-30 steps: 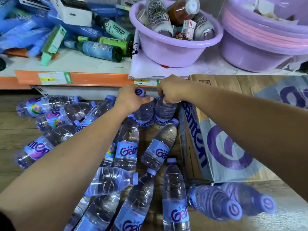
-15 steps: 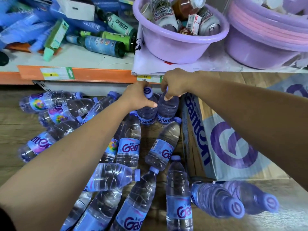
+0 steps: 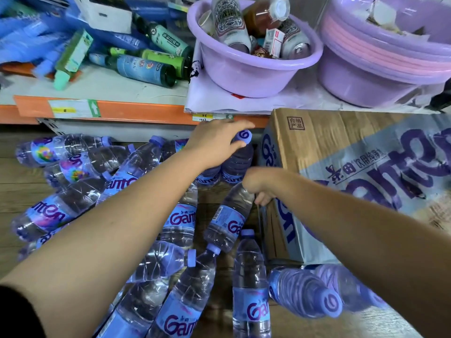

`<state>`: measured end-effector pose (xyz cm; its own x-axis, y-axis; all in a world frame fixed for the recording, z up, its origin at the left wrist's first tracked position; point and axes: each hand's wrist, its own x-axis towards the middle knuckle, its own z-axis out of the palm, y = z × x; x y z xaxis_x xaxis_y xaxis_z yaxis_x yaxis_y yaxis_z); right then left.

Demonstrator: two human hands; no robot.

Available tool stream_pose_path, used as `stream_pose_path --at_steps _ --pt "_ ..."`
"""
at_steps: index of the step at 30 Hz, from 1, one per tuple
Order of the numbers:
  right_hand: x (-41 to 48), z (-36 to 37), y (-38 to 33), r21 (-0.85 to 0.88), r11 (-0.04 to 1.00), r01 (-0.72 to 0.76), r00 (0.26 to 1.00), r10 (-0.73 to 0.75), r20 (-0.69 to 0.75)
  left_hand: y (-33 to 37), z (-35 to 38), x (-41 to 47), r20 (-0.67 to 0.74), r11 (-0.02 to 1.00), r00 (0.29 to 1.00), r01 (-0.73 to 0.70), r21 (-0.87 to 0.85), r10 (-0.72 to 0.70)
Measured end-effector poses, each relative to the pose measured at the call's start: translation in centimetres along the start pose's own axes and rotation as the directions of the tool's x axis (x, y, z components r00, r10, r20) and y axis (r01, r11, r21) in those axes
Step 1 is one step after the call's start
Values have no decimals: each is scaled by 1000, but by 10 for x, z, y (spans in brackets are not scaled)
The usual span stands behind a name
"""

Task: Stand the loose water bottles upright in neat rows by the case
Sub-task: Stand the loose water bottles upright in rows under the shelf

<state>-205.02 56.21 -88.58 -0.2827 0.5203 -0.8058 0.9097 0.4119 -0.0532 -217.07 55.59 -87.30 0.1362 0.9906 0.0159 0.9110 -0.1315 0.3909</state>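
Several clear water bottles with purple labels lie loose on the wooden floor [image 3: 14, 191]. Two stand upright against the far left corner of the cardboard case [image 3: 341, 147]; the right one's purple cap [image 3: 244, 136] shows. My left hand [image 3: 214, 148] hovers over the left upright bottle [image 3: 208, 177] with its fingers spread, and I cannot see it gripping anything. My right hand [image 3: 258, 184] is closed around the neck of a lying bottle [image 3: 228, 217] beside the case, hiding its cap. Two more upright bottles [image 3: 305, 293] stand at the case's near corner.
An orange-edged shelf [image 3: 136, 109] runs just behind the bottles, low over the floor. It holds a purple basin [image 3: 244, 74] of cans, stacked basins [image 3: 380, 69] and green bottles [image 3: 151, 69]. Lying bottles crowd the floor left of my arms.
My right hand left the far upright bottle and drew back to close on the neck of a lying bottle. My left hand opened off the other upright bottle's cap.
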Motion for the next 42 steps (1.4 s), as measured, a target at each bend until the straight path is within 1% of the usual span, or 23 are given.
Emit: stream_pose_path --at_steps 2,4,6,7,10,13,16,18,19,21,24,27,30,32,34,37,40,42 --pt "6 19 -14 -157 987 -38 999 38 2 0 0 2 -27 1000 1000 -10 18 11" --pt "19 31 -18 -352 935 -49 999 39 -34 -1 1 4 -24 1000 1000 -13 8 14" --pt "27 31 -16 -428 902 -53 999 48 -23 -2 1 5 -6 1000 1000 -17 -9 17" --pt "28 29 -15 -428 902 -63 998 56 -29 -3 1 5 -4 1000 1000 -19 -13 19" --pt "37 28 -15 -489 871 -49 996 7 -87 -4 2 5 -18 1000 1000 -22 1 22" --pt "43 45 -20 -647 763 2 990 -95 -109 -4 3 4 -6 1000 1000 -25 19 25" --pt "45 54 -20 -788 612 69 979 -192 -64 -2 1 6 16 1000 1000 -5 25 4" --pt "42 49 -20 -840 532 104 963 -265 -48 -1 1 8 37 1000 999 5 27 -6" --pt "37 45 -20 -847 521 111 954 -294 -55 0 1 9 50 999 999 4 36 -6" --pt "21 38 -21 -808 574 132 949 -310 -65 1 1 13 68 996 998 -19 86 13" --pt "-10 26 -25 -736 656 166 963 -269 -23 5 2 19 61 986 998 -40 164 30" --pt "-30 14 -27 -742 650 164 960 -279 -32 10 -1 31 73 983 997 -32 181 19" --pt "-42 3 -28 -745 634 209 939 -342 -28 16 -1 43 73 982 997 -25 188 12" --pt "-47 -2 -22 -724 655 215 935 -352 -41 21 3 51 71 980 997 -39 197 26" --pt "-50 -7 -11 -632 736 242 924 -373 -80 23 3 58 67 981 997 -36 189 24" --pt "-50 -14 9 -423 856 296 903 -395 -167 23 4 63 47 982 999 -16 189 8" --pt "-45 -19 22 -315 903 293 894 -376 -246 21 10 58 20 990 1000 10 141 -13" --pt "-41 -23 25 -274 918 287 879 -366 -306 15 6 54 60 997 998 24 73 -28"
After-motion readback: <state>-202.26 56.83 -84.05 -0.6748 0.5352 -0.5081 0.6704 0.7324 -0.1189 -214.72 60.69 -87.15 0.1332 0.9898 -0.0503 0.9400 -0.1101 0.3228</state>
